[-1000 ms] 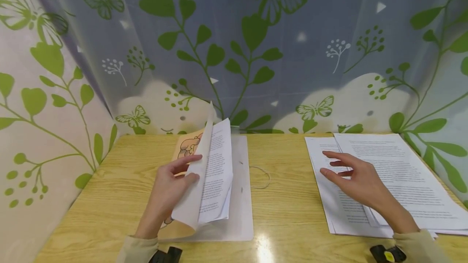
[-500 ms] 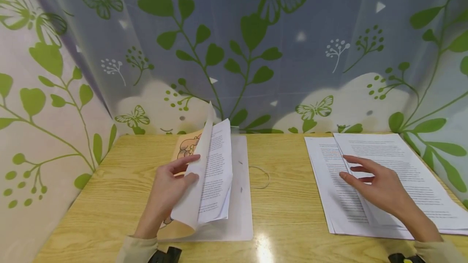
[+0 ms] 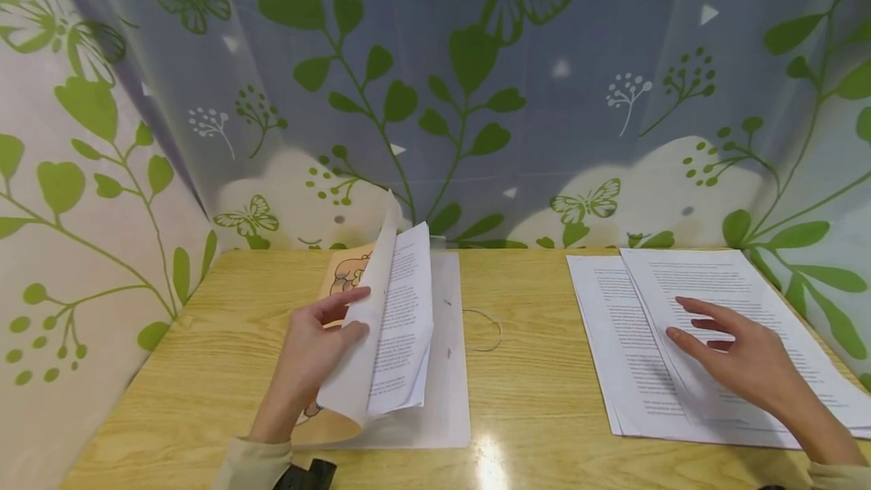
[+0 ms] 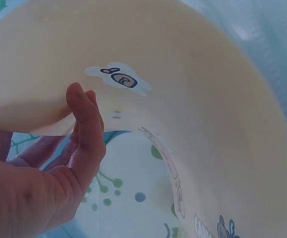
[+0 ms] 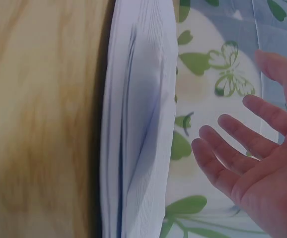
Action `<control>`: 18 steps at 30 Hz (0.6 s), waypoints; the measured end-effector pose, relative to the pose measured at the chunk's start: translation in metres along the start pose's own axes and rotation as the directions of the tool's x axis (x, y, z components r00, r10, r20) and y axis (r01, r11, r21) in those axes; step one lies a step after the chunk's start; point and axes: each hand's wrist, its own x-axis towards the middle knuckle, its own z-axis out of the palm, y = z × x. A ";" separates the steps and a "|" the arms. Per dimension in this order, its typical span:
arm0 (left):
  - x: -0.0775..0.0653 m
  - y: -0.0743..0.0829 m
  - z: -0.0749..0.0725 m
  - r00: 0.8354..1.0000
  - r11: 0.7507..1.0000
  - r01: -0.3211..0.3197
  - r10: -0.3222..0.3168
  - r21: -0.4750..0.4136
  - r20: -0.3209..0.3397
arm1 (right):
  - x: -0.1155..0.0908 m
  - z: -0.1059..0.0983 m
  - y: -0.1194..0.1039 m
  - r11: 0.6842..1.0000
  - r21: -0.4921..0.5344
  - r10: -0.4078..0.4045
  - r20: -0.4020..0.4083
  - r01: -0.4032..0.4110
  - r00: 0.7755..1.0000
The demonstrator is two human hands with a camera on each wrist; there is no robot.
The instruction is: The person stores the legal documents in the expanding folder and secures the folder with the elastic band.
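Note:
On the left stands a half-open folder with a cream cover (image 3: 350,392) printed with cartoon animals. My left hand (image 3: 316,350) pinches this cover and keeps it raised and bent; the left wrist view shows the cover's printed side (image 4: 198,89) curving past the fingers. Printed sheets (image 3: 403,316) lean inside, over the pale back cover (image 3: 450,384). To the right, my right hand (image 3: 745,354) hovers over a stack of printed paper (image 3: 701,271), fingers spread and gently bent, holding nothing. In the right wrist view the stack's layered edge (image 5: 138,124) appears beside that hand.
A thin loop of cord (image 3: 500,335) lies at the folder's right side on the wooden table (image 3: 531,384). Another part of the paper pile (image 3: 612,324) fans out to the left under the top sheets. Behind the table hangs a leaf-and-butterfly curtain (image 3: 422,97).
My right hand has moved to the right and slightly toward me, from the stack's left sheets to over its top sheets. The left hand and folder stay nearly still.

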 end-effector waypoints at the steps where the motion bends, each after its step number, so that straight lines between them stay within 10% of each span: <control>1: 0.000 0.000 0.000 1.000 1.000 0.000 0.000 0.001 -0.001 | 0.000 -0.001 0.003 1.000 -0.014 0.004 -0.001 -0.004 1.000; 18: -0.001 -0.002 0.005 1.000 0.999 0.025 -0.025 -0.045 -0.005 | -0.009 -0.018 0.053 0.975 -0.203 0.093 -0.003 -0.091 0.996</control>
